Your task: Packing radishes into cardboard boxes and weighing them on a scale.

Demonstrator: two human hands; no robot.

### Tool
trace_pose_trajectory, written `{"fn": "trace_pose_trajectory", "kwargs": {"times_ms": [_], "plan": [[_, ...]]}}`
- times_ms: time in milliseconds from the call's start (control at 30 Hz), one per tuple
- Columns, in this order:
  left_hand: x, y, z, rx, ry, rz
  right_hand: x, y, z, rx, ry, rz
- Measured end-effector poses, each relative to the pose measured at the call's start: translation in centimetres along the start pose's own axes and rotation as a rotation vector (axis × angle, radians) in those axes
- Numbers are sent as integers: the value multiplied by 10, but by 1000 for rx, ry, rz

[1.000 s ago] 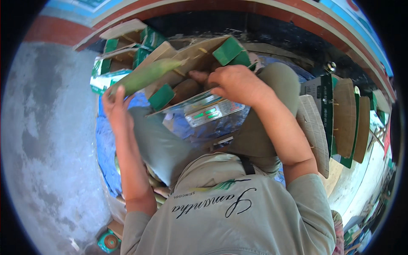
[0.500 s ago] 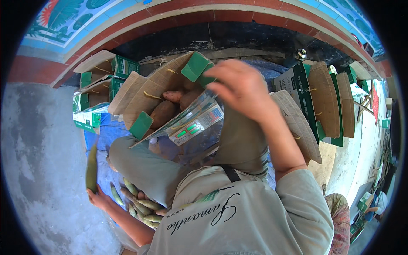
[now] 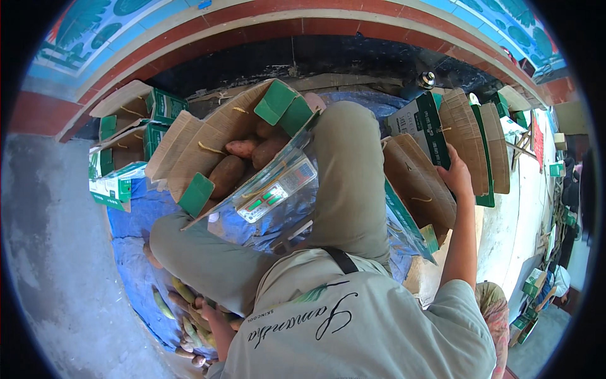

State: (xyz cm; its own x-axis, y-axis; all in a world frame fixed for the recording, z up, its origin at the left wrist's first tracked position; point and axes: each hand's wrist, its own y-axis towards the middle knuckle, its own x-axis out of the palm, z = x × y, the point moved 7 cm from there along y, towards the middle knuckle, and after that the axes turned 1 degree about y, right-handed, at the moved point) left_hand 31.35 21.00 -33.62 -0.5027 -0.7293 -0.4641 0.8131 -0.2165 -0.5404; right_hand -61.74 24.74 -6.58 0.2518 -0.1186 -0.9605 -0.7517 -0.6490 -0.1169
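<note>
At the lower left, my left hand [image 3: 216,316] is down at a heap of long green and brown tubers [image 3: 183,288] on a blue sheet. Its fingers are partly hidden and blurred among them, so its grip does not show. My right hand [image 3: 459,175] is at the right edge of an open cardboard carton [image 3: 416,177], thumb and fingers closed at that edge. The carton stands tilted beside my right knee, its brown inner side showing. Before me, between my knees, another open carton [image 3: 211,129] holds several reddish-brown tubers [image 3: 228,175].
A white panel with green lit displays [image 3: 276,192] sits close against the front carton. Open cartons [image 3: 120,180] stand at the far left and more brown flaps [image 3: 467,142] at the right. A dark flask [image 3: 424,81] is by the black wall base. Blue sheeting [image 3: 136,221] covers the floor.
My left hand has let go of a long green tuber and come in to the heap. My right hand has moved from the front carton to the right-hand carton, which now leans differently.
</note>
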Motion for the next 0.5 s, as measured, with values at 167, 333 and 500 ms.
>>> {"fn": "trace_pose_trajectory", "kwargs": {"times_ms": [167, 333, 500], "plan": [[0, -15, -36, -13, 183, -70, 37, 2, 32, 12, 525, -209], [24, -25, -16, 254, 585, -116, 38, -10, 30, -244, 246, -157], [33, -20, -6, 400, 1000, -168, 41, 2, 36, -64, 43, -56]]}}
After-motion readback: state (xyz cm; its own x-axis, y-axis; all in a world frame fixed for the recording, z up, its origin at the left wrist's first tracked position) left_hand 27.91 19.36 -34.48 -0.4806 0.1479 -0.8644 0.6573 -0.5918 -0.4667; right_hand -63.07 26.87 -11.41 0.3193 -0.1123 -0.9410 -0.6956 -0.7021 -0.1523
